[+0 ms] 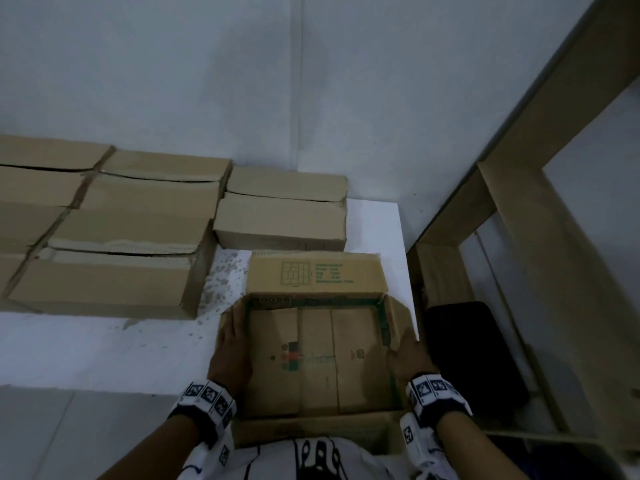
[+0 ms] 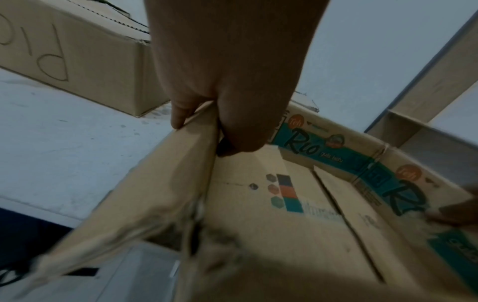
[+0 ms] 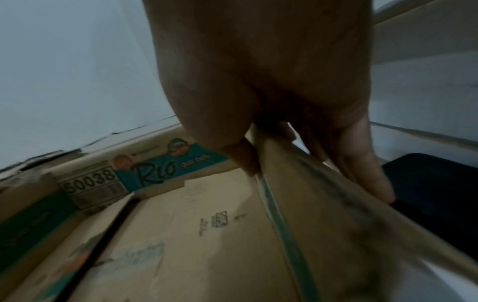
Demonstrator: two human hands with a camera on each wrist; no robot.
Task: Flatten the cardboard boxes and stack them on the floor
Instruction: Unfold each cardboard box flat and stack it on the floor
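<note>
An open cardboard box (image 1: pixel 322 355) with teal "Rio" print on its inside walls is held in front of me, its top flaps spread. My left hand (image 1: pixel 232 344) grips the left flap (image 2: pixel 181 163), thumb inside and fingers outside. My right hand (image 1: pixel 408 358) grips the right flap (image 3: pixel 310 194) the same way, fingers (image 3: pixel 362 167) down its outer face. The far flap (image 1: pixel 317 275) stands up and shows a green grid print. The inside bottom (image 2: pixel 284 204) is closed by two flaps.
Several closed cardboard boxes (image 1: pixel 117 237) lie side by side on a white platform (image 1: pixel 86 348) at the left and back. A wooden shelf frame (image 1: pixel 519 202) stands at the right, with a dark object (image 1: pixel 478 344) beneath it. White wall behind.
</note>
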